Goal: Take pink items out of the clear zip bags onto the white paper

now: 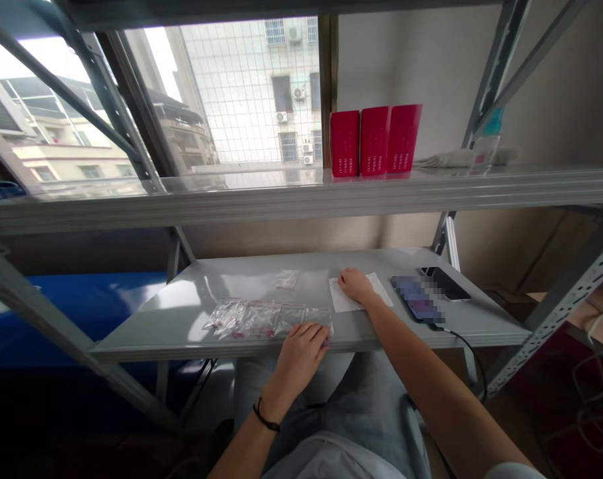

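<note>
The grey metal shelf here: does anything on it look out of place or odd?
One small clear plastic bag lies alone toward the back, apart from the overlapping row of similar bags by the left hand. The cabled phone also looks odd: its screen is pixelated.

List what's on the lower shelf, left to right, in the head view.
clear plastic bags → white paper sheet → phone with pixelated screen → black phone

Three red boxes (375, 142) on upper metal shelf (231, 203); black phone (445, 283), cabled phone (417, 299) below.
</note>
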`<state>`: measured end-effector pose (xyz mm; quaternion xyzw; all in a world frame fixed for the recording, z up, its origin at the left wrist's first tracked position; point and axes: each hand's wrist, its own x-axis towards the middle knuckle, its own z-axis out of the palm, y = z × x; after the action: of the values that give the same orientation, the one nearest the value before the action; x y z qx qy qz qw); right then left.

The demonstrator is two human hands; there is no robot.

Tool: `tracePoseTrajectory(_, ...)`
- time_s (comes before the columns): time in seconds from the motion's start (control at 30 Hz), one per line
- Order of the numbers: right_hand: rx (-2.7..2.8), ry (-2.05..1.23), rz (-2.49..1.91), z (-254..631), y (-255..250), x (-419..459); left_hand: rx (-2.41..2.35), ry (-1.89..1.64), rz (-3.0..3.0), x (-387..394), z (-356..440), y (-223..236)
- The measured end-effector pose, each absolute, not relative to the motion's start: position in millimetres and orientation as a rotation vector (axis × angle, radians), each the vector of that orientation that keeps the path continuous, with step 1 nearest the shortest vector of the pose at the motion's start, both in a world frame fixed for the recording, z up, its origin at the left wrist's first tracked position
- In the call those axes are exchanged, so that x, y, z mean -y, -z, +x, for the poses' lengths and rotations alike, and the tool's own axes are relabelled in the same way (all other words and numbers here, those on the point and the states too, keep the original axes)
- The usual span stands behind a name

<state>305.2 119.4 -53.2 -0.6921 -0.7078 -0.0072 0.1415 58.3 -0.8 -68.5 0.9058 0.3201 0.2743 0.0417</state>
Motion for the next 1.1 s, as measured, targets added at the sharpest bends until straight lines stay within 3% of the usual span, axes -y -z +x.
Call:
tracePoseTrajectory(0.2,1.903,0.029,-1.858,297.6,30.4,-105.1,-0.917,-1.077,2.515,8.2,58.7,68.3)
tracePoseTrajectory(0.37,1.766,0.023,-1.613,274.0,2.9,-56.2,-0.989,-1.544,1.484,14.6,54.3,65.2)
tracePoseTrajectory(0.43,1.765,-0.091,-1.434,259.9,2.5,-20.6,-0.898,-1.629,1.091,20.1,51.2,60.9)
tracePoseTrajectory(0.53,1.604,-0.615,-1.005,238.7,16.4,35.1,-0.738,-1.604,0.82,35.8,46.0,58.8)
tracePoseTrajectory(0.7,1.388,-1.056,-0.992,209.6,73.6,87.9,-0.828,-1.433,0.832,63.8,35.1,90.2)
tracePoseTrajectory(0.87,1.108,-1.225,-1.12,196.3,128.0,97.9,-1.183,-1.494,1.112,64.0,19.0,121.9)
tracePoseTrajectory(0.97,1.074,-1.278,-1.181,199.2,135.0,96.9,-1.261,-1.495,1.438,62.7,14.9,126.1)
tracePoseTrajectory(1.1,1.069,-1.393,-1.106,204.4,127.3,94.2,-1.093,-1.173,1.655,70.5,23.3,132.5)
